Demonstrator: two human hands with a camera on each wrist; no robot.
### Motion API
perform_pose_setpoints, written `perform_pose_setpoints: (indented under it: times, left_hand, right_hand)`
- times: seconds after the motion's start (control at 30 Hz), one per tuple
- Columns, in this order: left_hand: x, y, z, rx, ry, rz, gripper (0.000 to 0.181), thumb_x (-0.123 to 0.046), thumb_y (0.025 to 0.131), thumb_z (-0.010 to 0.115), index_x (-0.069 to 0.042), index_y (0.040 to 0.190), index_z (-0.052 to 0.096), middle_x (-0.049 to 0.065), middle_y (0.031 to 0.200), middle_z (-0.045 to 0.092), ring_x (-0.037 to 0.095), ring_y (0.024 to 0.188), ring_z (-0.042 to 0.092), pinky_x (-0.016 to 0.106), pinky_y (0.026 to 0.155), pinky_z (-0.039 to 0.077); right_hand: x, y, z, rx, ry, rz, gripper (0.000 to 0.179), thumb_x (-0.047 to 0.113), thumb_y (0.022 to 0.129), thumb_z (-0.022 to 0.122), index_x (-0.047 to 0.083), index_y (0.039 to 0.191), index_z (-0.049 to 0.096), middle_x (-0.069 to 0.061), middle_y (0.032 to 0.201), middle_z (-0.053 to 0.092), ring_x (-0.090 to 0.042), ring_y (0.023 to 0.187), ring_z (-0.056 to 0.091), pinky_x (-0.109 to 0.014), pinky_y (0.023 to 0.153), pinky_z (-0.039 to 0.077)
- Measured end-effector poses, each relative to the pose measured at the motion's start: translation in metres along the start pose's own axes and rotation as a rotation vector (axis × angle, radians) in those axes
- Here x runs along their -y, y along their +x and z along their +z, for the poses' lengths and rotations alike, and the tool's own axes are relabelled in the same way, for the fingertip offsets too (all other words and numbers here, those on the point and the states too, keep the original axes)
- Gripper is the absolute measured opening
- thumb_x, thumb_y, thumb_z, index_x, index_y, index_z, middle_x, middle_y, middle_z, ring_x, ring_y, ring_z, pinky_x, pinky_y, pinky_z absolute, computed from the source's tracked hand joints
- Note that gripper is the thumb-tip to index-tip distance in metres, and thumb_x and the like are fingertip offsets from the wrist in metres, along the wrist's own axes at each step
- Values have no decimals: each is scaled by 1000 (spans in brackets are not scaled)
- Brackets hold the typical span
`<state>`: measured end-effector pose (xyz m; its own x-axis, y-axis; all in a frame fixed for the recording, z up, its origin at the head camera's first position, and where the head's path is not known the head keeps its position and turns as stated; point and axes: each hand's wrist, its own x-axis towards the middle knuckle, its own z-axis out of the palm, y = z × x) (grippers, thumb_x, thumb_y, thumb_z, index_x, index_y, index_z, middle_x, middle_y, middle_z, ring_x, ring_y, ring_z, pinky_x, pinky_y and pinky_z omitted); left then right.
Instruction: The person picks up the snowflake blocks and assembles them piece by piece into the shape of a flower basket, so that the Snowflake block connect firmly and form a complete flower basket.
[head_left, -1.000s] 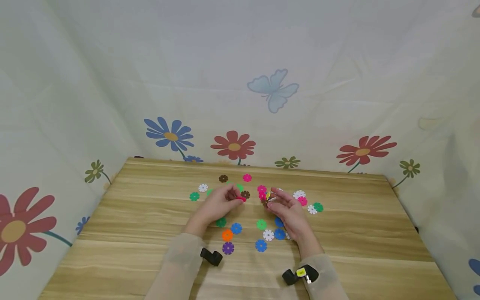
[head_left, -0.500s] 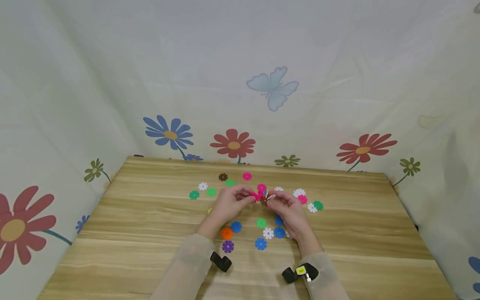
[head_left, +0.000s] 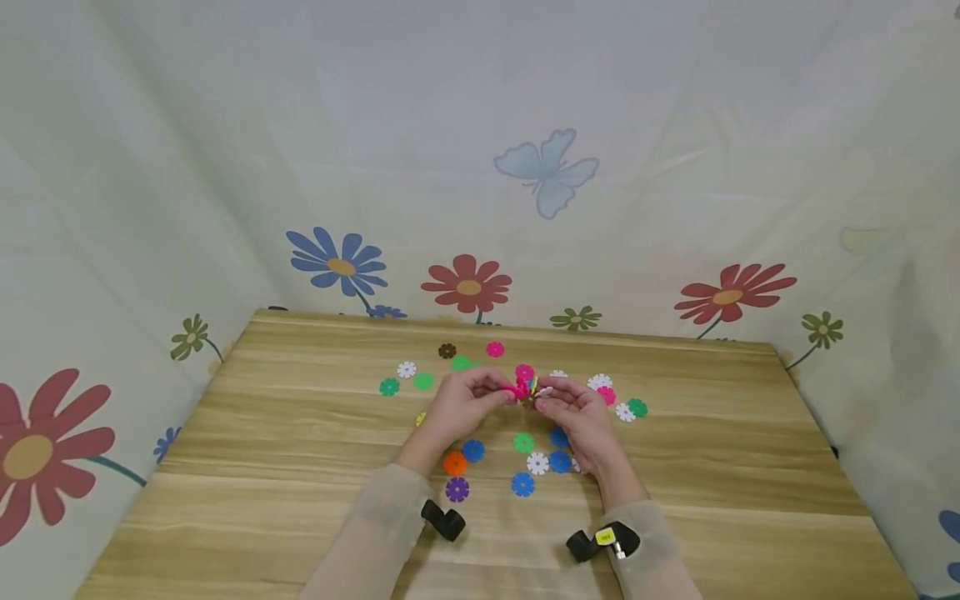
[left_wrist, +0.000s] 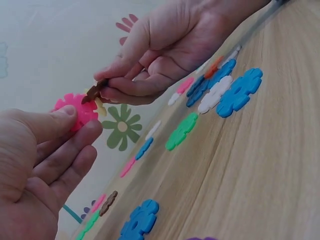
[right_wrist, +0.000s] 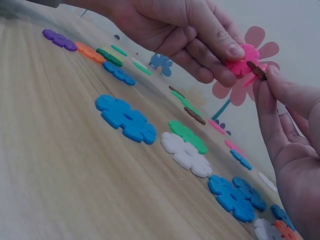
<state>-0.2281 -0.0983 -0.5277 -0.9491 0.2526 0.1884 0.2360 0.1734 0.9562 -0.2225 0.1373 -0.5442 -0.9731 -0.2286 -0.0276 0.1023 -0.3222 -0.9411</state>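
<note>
My left hand point(head_left: 461, 404) pinches a pink snowflake disc point(left_wrist: 85, 112) between thumb and fingers. Opposite it, the thumb and fingertips of my right hand point(head_left: 588, 421) pinch a brown snowflake disc point(left_wrist: 94, 92). This brown piece belongs to a small cluster of joined discs, with pink, yellow, blue and white parts showing in the head view. The left hand's pink disc meets the cluster edge to edge, at an angle to the brown disc in the right wrist view. Both hands are raised over the table, and fingertips cover part of the cluster.
Loose snowflake discs lie scattered on the wooden table point(head_left: 712, 467). Near me are a purple disc point(head_left: 457, 489), an orange disc point(head_left: 454, 463) and several blue ones. Green, white, brown and pink discs lie farther back. A flower-printed curtain point(head_left: 360, 150) hangs behind.
My left hand has moved right with its pink disc, from apart to meeting the cluster in my right hand. The right hand has stayed nearly in place.
</note>
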Motion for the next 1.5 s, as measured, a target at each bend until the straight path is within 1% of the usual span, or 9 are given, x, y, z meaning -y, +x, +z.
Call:
perform_pose_setpoints:
  times: [0.13,0.27,0.6,0.77,0.9,1.0,1.13,1.3,1.5]
  left_hand:
    - [-2,1,2,2,-8,12,5,-10,102,78,-7,104,81,3,98,82,36,94,79,25,72,61]
    - [-5,0,4,4,26,26,7,-13,102,79,-6,103,81,0,96,82,37,92,79,23,67,57]
    - [-8,-2,6,33,131,43,4,-12,100,81,-13,100,85,-7,93,81,21,84,75,24,67,58]
    - [-7,-2,7,29,124,54,5,-11,102,79,-14,103,83,-6,95,82,25,86,76,22,66,55]
    - [-5,-1,7,6,86,56,7,-10,103,77,-15,105,82,-2,100,81,24,89,75,23,69,56]
    - [-5,0,5,-10,49,66,9,-7,103,76,-13,106,81,5,105,81,22,92,75,24,75,60]
    - [-5,1,3,-23,28,78,11,-4,103,76,-13,106,81,7,107,81,17,95,76,27,82,63]
    - [-2,2,-1,6,51,82,8,-10,103,78,-15,108,82,-1,108,81,16,99,77,31,86,64]
    - [0,-2,-22,8,127,-2,11,-17,104,78,-17,115,80,-4,104,81,19,95,77,28,81,62]
  right_hand:
    - [1,0,-2,-13,-25,1,44,-12,98,73,-16,140,60,-3,109,80,-15,101,77,-33,95,63]
    - [2,0,-5,-23,-57,-5,46,-11,97,76,-17,139,60,-4,107,80,-16,100,77,-34,94,64]
    - [4,-4,-11,-8,-165,11,37,-11,93,81,-12,128,70,-9,104,82,-21,97,80,-36,91,65]
    - [3,-4,-8,-14,-137,-6,42,-11,94,79,-17,132,65,-9,104,82,-19,97,79,-35,91,65]
    - [2,-3,-5,-2,-91,-38,50,-9,96,78,-19,140,57,-9,116,78,-18,100,78,-36,95,64]
    - [1,-3,-4,8,-76,-54,44,-6,99,76,-15,138,60,-7,122,75,-17,103,77,-36,97,63]
    - [0,-2,-3,51,-107,-63,30,-3,102,73,-11,130,65,-3,112,79,-17,100,77,-32,89,64]
    - [-2,0,-4,96,-128,-72,19,-2,103,72,-6,121,69,-1,102,82,-16,90,77,-28,76,62]
    - [-4,2,-5,85,-121,-59,26,-3,100,75,-14,122,67,-2,98,82,-16,86,76,-28,76,63]
